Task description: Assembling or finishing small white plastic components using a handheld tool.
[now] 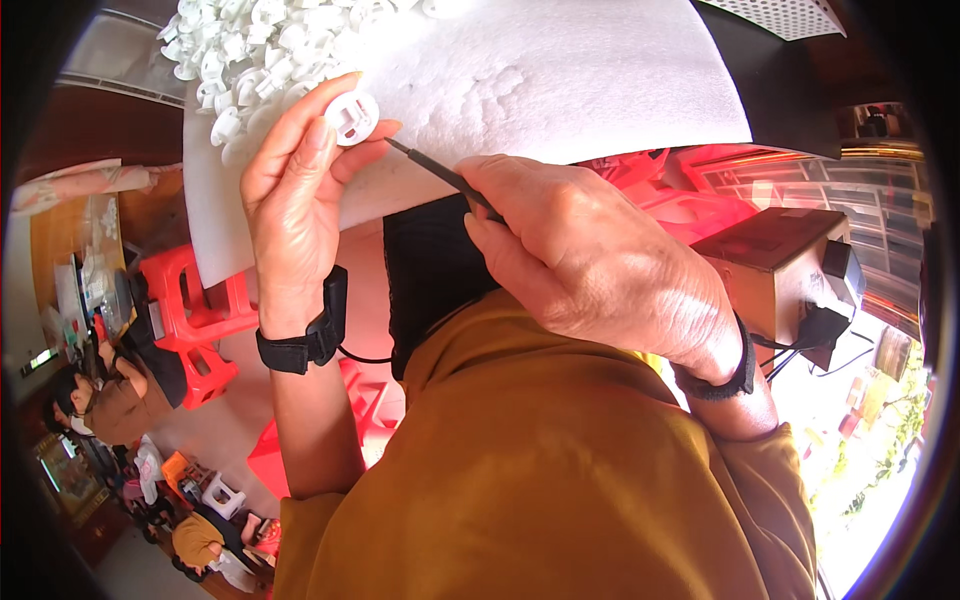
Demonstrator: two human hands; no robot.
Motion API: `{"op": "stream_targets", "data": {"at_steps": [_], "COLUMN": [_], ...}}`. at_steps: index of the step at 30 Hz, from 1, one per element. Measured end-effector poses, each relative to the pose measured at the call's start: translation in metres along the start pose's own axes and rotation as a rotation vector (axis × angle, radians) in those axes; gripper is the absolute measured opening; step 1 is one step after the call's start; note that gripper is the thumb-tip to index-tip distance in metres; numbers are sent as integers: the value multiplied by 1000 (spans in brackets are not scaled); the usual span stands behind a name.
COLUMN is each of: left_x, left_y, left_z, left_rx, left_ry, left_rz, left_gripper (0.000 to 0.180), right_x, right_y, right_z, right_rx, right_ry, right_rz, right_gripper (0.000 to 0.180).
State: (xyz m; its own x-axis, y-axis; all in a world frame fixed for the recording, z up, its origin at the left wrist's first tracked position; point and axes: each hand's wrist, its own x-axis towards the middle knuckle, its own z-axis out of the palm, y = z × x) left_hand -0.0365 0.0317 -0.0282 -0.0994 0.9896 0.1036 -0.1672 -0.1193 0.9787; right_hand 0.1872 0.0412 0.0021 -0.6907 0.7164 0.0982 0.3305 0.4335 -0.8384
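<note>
My left hand (305,170) pinches a small round white plastic part (351,118) between thumb and fingers, above the near left of a white foam sheet (600,90). A squarish recess shows in the part's face. In my right hand (590,250) is a thin dark tool (437,167) with a narrow pointed tip, its rear end hidden by my fingers. The tip lies close to the part's right side, by my left fingertips; whether it touches anything I cannot tell. Beyond my left hand lies a heap of similar white plastic parts (255,50).
Red plastic stools stand left (195,300) and right (690,190) under the table edge. A box-shaped thing (785,260) with cables sits at my right. Other people (120,400) sit at the far left. A cable hangs from my left wrist's black band (305,340).
</note>
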Motion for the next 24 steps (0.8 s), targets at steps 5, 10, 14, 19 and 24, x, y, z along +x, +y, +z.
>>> {"op": "stream_targets", "data": {"at_steps": [5, 10, 14, 19, 24], "left_x": [1, 1, -1, -2, -3], "left_y": [0, 0, -1, -4, -3], "left_z": [-2, -1, -3, -4, -5], "left_rx": [-19, -18, -30, -49, -72], "left_ry": [-46, -18, -36, -34, -11], "left_rz": [13, 35, 67, 71, 82], "left_gripper": [32, 31, 31, 30, 28], "right_x": [4, 11, 15, 20, 25], "right_y": [-5, -7, -16, -13, -17], "right_z": [1, 8, 5, 11, 15], "right_rx": [11, -15, -3, -31, -88], "right_ry": [-65, -39, -37, -6, 18], "right_rz": [-5, -19, 2, 2, -1], "right_gripper": [20, 18, 15, 16, 14]}}
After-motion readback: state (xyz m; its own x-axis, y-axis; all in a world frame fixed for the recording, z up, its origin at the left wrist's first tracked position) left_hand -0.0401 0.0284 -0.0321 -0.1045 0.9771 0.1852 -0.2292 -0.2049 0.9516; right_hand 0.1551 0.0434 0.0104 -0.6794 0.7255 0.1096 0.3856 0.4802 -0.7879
